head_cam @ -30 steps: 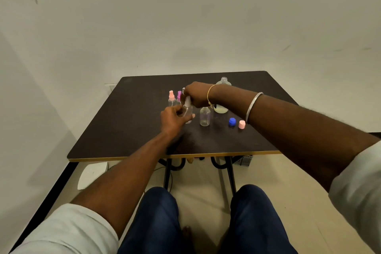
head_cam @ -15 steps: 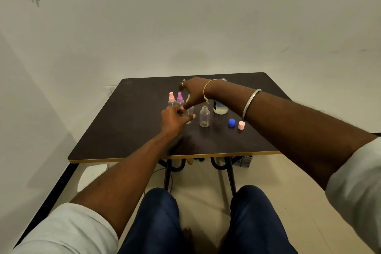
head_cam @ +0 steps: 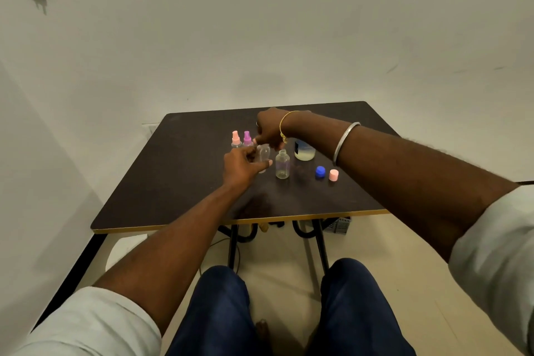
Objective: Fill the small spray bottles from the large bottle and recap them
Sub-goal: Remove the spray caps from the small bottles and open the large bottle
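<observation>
My left hand [head_cam: 242, 166] grips a small clear bottle [head_cam: 263, 154] that stands on the dark table [head_cam: 179, 182]. My right hand [head_cam: 270, 128] reaches over it from the right, its fingers pinched at the bottle's top on a spray cap that they mostly hide. Right of it, a second small clear bottle [head_cam: 282, 165] stands uncapped. The large bottle [head_cam: 304, 150] with pale liquid stands behind, partly hidden by my right wrist. A pink-topped spray bottle [head_cam: 236, 139] and a purple-topped spray bottle [head_cam: 247, 138] stand capped at the left.
A blue cap [head_cam: 320, 172] and a pink cap [head_cam: 333, 175] lie loose on the table to the right of the bottles. The table's yellow front edge [head_cam: 318, 215] runs above my knees. White walls stand behind and to the left.
My right hand has stayed at the top of the held bottle, shifting slightly as its fingers work there. My left hand keeps its grip on the bottle.
</observation>
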